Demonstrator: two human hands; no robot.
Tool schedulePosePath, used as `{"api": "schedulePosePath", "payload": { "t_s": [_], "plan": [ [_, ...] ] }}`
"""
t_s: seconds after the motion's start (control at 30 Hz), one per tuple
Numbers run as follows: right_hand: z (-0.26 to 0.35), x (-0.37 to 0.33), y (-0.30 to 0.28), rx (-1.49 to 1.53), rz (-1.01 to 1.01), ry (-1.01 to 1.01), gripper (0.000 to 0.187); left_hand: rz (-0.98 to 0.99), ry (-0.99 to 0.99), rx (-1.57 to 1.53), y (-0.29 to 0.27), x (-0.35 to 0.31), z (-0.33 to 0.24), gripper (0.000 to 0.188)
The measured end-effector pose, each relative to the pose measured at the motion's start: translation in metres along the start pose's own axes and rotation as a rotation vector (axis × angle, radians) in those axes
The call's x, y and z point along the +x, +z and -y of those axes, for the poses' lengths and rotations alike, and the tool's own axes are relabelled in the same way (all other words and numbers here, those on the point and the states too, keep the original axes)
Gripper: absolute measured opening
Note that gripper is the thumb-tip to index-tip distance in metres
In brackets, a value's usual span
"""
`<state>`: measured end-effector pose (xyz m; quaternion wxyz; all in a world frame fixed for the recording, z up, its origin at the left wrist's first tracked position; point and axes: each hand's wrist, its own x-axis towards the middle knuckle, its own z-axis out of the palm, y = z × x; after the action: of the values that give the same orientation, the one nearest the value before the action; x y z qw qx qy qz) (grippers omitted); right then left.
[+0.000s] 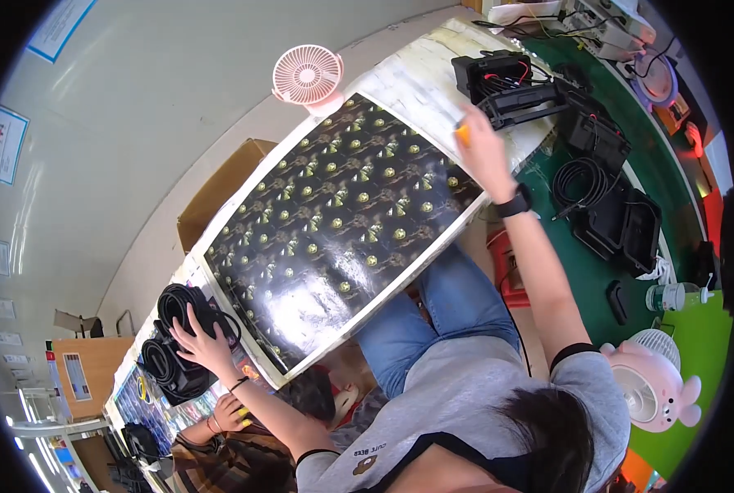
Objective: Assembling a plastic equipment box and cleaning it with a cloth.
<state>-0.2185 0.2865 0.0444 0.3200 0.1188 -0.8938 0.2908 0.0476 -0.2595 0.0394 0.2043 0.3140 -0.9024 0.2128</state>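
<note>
At the left end of the table, my left hand (pixel 205 345) is spread over coiled black cables (pixel 183 304), its fingers apart and touching the coils. A second black coil (pixel 160 361) and a black case (pixel 190 380) lie beside it. My right hand (pixel 486 154), with a black band on the wrist, is over the table's far right part, its fingers closed. A small orange-yellow thing (pixel 463 134) shows at its fingertips, slightly blurred; I cannot tell what it is. Just beyond stands an open black case (pixel 494 78) with red and black wires inside.
A glossy dark patterned mat (pixel 334 222) covers the table, with a pink fan (pixel 308 76) at its far edge. On the green surface at right are a cable coil (pixel 582 185), an open black case (pixel 621 230) and a bottle (pixel 671 297). Another person's hand (pixel 229 413) is at lower left.
</note>
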Motion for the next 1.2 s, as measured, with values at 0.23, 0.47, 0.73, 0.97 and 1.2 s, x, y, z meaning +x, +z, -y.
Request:
{"api": "schedulePosePath", "payload": {
  "t_s": [0.23,0.47,0.73,0.97,1.2],
  "plan": [
    [-0.052,-0.02,-0.027,-0.281,0.03,0.095,0.026,-0.311,0.017,-0.605,-0.015,-0.07,-0.056,0.04],
    [-0.063,0.005,-0.015,-0.44,0.219,0.056,0.023,-0.13,-0.181,-0.932,-0.017,-0.124,-0.085,0.025],
    [0.011,-0.005,0.0,-0.374,0.424,-0.137,0.028,-0.16,-0.185,-1.097,-0.027,-0.127,-0.13,0.019],
    [0.118,-0.077,-0.007,-0.101,0.591,-0.429,0.03,-0.017,-0.17,-1.289,-0.052,-0.101,-0.173,0.023],
    [0.102,-0.097,-0.024,0.244,0.759,-0.354,0.031,-0.067,-0.062,-1.201,-0.074,-0.07,-0.177,0.021]
  ]
}}
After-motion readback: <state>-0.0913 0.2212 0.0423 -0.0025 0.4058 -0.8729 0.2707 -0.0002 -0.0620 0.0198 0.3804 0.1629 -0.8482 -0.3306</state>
